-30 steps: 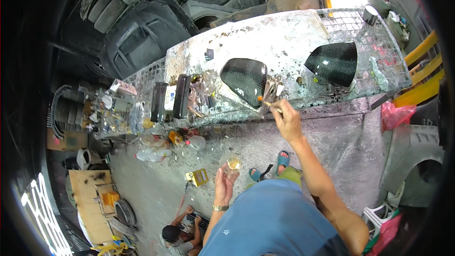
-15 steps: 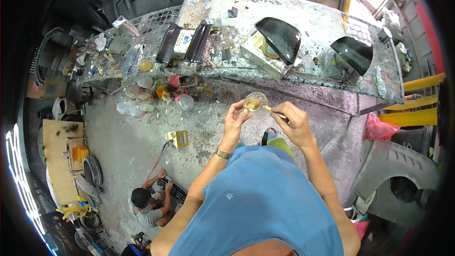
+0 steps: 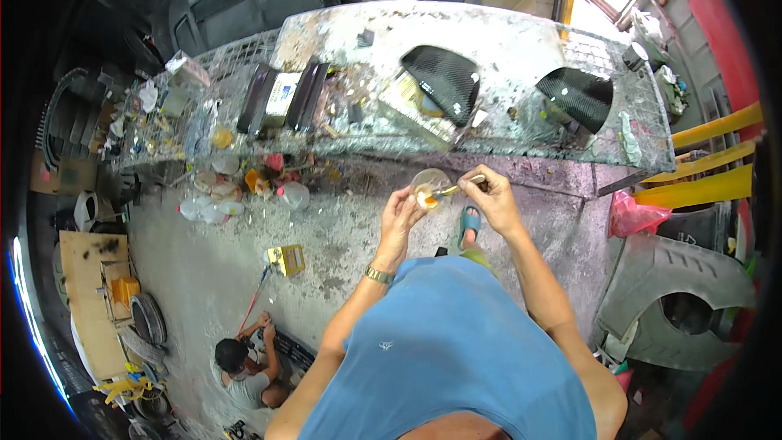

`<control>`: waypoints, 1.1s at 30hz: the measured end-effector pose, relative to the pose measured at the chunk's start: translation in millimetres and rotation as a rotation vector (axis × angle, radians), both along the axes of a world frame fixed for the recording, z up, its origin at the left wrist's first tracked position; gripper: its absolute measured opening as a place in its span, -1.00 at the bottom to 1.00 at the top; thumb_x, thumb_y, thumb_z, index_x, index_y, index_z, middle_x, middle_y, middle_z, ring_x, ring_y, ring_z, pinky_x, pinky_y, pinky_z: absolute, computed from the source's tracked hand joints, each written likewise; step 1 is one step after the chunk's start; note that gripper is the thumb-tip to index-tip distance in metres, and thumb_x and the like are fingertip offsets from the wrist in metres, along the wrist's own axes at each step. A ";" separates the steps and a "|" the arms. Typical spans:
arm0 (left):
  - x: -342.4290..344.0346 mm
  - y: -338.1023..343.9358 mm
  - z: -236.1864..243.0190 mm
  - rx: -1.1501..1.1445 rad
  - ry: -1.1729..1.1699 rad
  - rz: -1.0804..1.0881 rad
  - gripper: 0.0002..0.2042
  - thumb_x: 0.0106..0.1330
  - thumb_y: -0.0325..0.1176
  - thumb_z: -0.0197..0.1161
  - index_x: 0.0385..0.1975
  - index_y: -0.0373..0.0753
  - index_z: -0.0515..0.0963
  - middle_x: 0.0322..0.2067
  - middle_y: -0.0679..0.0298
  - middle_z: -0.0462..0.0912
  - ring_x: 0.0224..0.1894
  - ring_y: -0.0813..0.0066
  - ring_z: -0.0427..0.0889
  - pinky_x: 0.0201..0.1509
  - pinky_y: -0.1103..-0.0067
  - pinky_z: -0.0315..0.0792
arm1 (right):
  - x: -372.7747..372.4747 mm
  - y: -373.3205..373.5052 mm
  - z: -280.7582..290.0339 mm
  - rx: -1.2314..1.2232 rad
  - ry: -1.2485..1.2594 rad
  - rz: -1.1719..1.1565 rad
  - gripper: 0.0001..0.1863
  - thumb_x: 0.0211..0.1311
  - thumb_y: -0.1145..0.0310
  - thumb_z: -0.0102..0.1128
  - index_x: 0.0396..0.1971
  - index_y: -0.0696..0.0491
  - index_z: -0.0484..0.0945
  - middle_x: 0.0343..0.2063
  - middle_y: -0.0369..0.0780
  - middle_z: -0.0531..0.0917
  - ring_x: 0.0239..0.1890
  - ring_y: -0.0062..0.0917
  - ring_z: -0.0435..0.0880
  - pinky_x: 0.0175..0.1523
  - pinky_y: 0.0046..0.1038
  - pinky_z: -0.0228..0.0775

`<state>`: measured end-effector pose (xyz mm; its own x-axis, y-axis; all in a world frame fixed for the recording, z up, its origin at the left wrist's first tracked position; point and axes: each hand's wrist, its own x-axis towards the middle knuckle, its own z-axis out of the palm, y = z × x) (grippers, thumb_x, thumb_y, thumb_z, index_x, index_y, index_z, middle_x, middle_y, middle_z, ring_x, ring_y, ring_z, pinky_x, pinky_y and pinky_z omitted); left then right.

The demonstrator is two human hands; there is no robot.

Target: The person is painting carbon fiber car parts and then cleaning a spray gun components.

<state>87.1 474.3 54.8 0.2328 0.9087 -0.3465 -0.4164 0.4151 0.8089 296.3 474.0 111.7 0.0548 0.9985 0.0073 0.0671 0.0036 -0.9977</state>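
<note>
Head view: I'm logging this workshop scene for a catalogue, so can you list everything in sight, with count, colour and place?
workbench: one, grey and paint-spattered, across the top
carbon-weave shells: two, black, on the bench, middle and right
dark flat panels: a few, black, on the bench at left
bottles and jars: several, mixed colours, on the floor below the bench
yellow box: one, on the floor
crouching person: one, at lower left
pink bag: one, at right
grey body panel: one, lower right
clear cup: one, with orange liquid, held in the left hand
brush: one, tip in the cup
left hand: holds the cup
right hand: holds the brush
</note>
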 end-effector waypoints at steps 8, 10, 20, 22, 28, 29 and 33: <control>75.9 28.3 5.8 0.018 -0.084 0.016 -0.63 0.50 -0.16 0.03 0.18 -0.23 0.33 0.22 0.20 0.41 0.19 0.34 0.51 0.23 0.36 0.46 | 123.1 62.3 -32.0 -0.162 0.703 -0.206 -0.86 0.37 0.30 0.19 -0.33 0.02 0.49 -0.61 -0.34 0.55 -0.69 -0.81 0.35 -0.67 -0.72 0.10; 86.1 32.3 7.5 0.000 -0.053 0.066 -0.61 0.51 -0.16 0.02 0.20 -0.23 0.32 0.21 0.18 0.42 0.21 0.30 0.49 0.26 0.33 0.44 | 141.2 86.0 -37.6 -0.119 0.738 -0.231 -0.86 0.37 0.31 0.18 -0.34 0.03 0.48 -0.60 -0.34 0.55 -0.69 -0.81 0.34 -0.67 -0.71 0.10; 91.7 1.6 16.3 -0.135 0.141 0.290 -0.45 0.45 -0.03 0.10 0.22 -0.35 0.28 0.17 0.06 0.41 0.20 0.21 0.48 0.31 0.26 0.41 | 155.3 218.3 -74.8 0.039 0.418 -0.387 -0.83 0.32 0.38 0.20 -0.43 0.14 0.49 -0.68 -0.36 0.49 -0.65 -0.77 0.33 -0.56 -0.58 0.17; 89.3 -4.7 18.1 -0.156 0.138 0.324 -0.45 0.44 -0.03 0.11 0.22 -0.35 0.28 0.17 0.07 0.40 0.20 0.20 0.48 0.31 0.26 0.41 | 155.5 228.6 -78.7 0.047 0.340 -0.438 -0.82 0.31 0.39 0.20 -0.43 0.16 0.49 -0.68 -0.36 0.49 -0.63 -0.74 0.34 -0.52 -0.55 0.20; 85.8 -8.2 19.3 -0.181 0.155 0.366 -0.43 0.43 -0.02 0.12 0.22 -0.35 0.27 0.17 0.05 0.38 0.19 0.17 0.49 0.31 0.26 0.41 | 156.5 223.1 -69.3 0.122 0.147 -0.516 -0.83 0.31 0.37 0.20 -0.36 0.17 0.50 -0.63 -0.22 0.56 -0.58 -0.54 0.46 -0.44 -0.46 0.28; 85.9 -6.6 19.1 -0.176 0.158 0.363 -0.44 0.43 -0.02 0.12 0.22 -0.35 0.27 0.16 0.04 0.39 0.19 0.17 0.49 0.31 0.27 0.42 | 153.8 214.2 -66.3 0.158 0.102 -0.500 -0.83 0.31 0.36 0.20 -0.34 0.17 0.50 -0.60 -0.20 0.57 -0.57 -0.49 0.49 -0.43 -0.44 0.30; 87.7 2.3 17.4 -0.166 0.160 0.348 -0.44 0.44 -0.02 0.10 0.22 -0.35 0.28 0.14 0.04 0.41 0.17 0.19 0.51 0.30 0.31 0.44 | 132.8 159.1 -55.2 0.342 -0.065 -0.299 -0.88 0.23 0.44 0.27 -0.29 0.11 0.53 -0.38 -0.22 0.60 -0.41 -0.35 0.69 -0.32 -0.41 0.55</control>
